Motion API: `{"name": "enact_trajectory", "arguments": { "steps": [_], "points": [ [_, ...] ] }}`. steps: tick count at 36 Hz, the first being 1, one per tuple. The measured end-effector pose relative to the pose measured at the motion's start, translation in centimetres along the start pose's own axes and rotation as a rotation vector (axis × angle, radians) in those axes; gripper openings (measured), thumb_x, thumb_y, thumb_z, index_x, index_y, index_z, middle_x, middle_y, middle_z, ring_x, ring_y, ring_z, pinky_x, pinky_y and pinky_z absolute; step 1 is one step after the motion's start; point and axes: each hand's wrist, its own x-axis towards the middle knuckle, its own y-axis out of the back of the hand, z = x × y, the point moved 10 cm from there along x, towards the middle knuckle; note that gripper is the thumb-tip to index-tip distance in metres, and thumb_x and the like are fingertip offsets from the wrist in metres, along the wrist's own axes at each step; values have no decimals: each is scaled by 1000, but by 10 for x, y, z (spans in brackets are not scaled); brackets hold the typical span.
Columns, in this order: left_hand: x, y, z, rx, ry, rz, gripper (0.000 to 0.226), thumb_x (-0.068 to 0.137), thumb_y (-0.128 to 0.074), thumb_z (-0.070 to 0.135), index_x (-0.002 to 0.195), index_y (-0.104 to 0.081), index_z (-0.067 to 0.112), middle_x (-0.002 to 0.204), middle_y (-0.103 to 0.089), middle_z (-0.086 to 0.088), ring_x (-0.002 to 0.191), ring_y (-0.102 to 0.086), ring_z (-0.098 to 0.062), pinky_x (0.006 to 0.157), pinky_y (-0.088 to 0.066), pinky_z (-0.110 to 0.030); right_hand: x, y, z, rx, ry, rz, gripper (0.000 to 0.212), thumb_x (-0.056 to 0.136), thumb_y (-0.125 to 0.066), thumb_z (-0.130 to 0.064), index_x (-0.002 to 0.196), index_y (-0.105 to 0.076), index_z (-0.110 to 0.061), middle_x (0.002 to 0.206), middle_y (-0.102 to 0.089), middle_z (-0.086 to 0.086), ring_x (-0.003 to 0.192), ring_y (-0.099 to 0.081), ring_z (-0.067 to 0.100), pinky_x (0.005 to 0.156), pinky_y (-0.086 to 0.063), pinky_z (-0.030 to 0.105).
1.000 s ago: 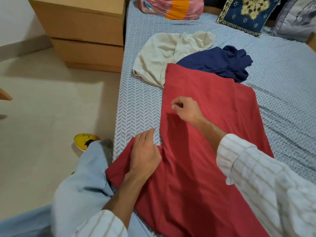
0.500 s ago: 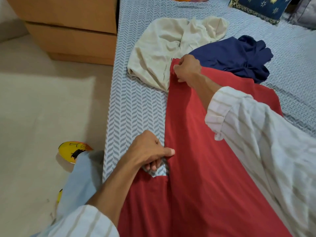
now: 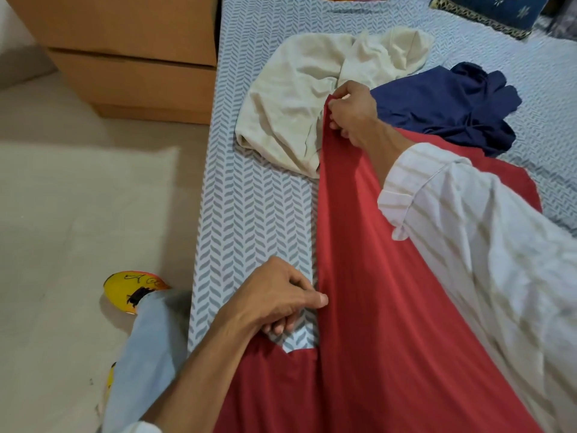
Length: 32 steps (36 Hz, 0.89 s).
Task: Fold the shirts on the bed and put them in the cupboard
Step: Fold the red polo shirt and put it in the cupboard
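Observation:
A red shirt (image 3: 368,301) lies spread lengthwise on the bed (image 3: 249,220), which has a blue and white herringbone sheet. My right hand (image 3: 352,112) pinches the shirt's far left corner and lifts that edge a little off the sheet. My left hand (image 3: 281,298) pinches the same left edge nearer to me, beside the sleeve. A crumpled cream shirt (image 3: 315,92) lies just beyond the red one, and a crumpled navy shirt (image 3: 452,104) lies to its right. My striped white sleeve hides part of the red shirt's right side.
A wooden drawer unit (image 3: 131,54) stands on the floor left of the bed. My leg and yellow slipper (image 3: 128,290) are at the bed's near left edge. A dark blue patterned cushion (image 3: 496,10) lies at the bed's far right.
My right hand moved from the shirt's middle to its far left corner and took hold of it. My left hand went from lying flat on the sleeve to pinching the left edge.

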Motion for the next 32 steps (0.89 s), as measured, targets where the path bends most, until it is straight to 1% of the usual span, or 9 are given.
{"name": "enact_trajectory", "arguments": {
  "steps": [7, 14, 17, 19, 21, 24, 26, 29, 32],
  "points": [
    [0, -4, 0, 85, 35, -48, 23, 83, -81, 28, 81, -76, 5, 46, -54, -4, 31, -41, -10, 34, -29, -17, 2, -25, -1, -259, 82, -194, 19, 93, -55, -13, 99, -71, -19, 81, -71, 4, 55, -60, 13, 45, -44, 27],
    [-2, 2, -1, 126, 7, 65, 15, 73, -67, 12, 60, -61, 11, 44, -53, -6, 30, -39, -12, 36, -30, -17, 12, -17, -10, -150, 109, -60, 20, 90, -58, -16, 81, -71, -26, 73, -72, 4, 56, -66, 15, 44, -45, 22],
    [-2, 3, -1, 132, 12, 94, 15, 73, -66, 13, 61, -59, 10, 44, -54, -7, 29, -40, -12, 35, -30, -17, 13, -22, -4, -151, 116, -39, 21, 90, -58, -12, 80, -72, -25, 80, -76, 8, 66, -72, 22, 55, -58, 30],
    [0, 4, -1, 128, 19, 123, 16, 75, -66, 13, 61, -59, 10, 46, -56, -8, 28, -42, -12, 34, -31, -17, 11, -28, -5, -201, 155, -38, 25, 88, -56, -10, 86, -76, -25, 91, -77, 9, 86, -74, 29, 76, -63, 40],
    [1, 5, -2, 119, 19, 163, 18, 78, -66, 12, 62, -59, 10, 49, -60, -11, 28, -44, -12, 34, -33, -17, 5, -31, -9, -237, 176, -53, 30, 90, -53, -10, 102, -76, -25, 109, -75, 7, 104, -69, 31, 91, -58, 42],
    [3, 4, -5, 101, 11, 178, 28, 84, -74, 21, 63, -58, 12, 52, -65, -13, 29, -48, -14, 34, -34, -17, 0, -29, -6, -185, 159, -94, 50, 91, -53, -16, 140, -55, -22, 132, -64, 8, 117, -63, 28, 102, -52, 40],
    [1, 3, -2, 82, -3, 175, 37, 83, -80, 36, 64, -58, 13, 54, -67, -15, 30, -49, -15, 34, -34, -17, -6, -17, 1, -65, 169, -132, 57, 89, -57, -19, 146, -46, -22, 115, -68, 7, 104, -69, 24, 95, -56, 41],
    [-2, 7, 1, 77, -21, 211, 49, 81, -79, 53, 64, -57, 12, 55, -67, -16, 31, -50, -16, 35, -35, -18, -23, 22, 17, -39, 245, -88, 49, 94, -59, -21, 142, -49, -22, 89, -70, -1, 89, -71, 19, 88, -58, 38],
    [-8, 7, 7, 123, -29, 277, 59, 85, -69, 63, 61, -55, 11, 52, -66, -17, 33, -53, -19, 36, -38, -20, -43, 100, 59, -100, 241, 84, 42, 93, -58, -24, 135, -58, -23, 95, -69, -12, 93, -66, 12, 92, -50, 28]
  ]
}}
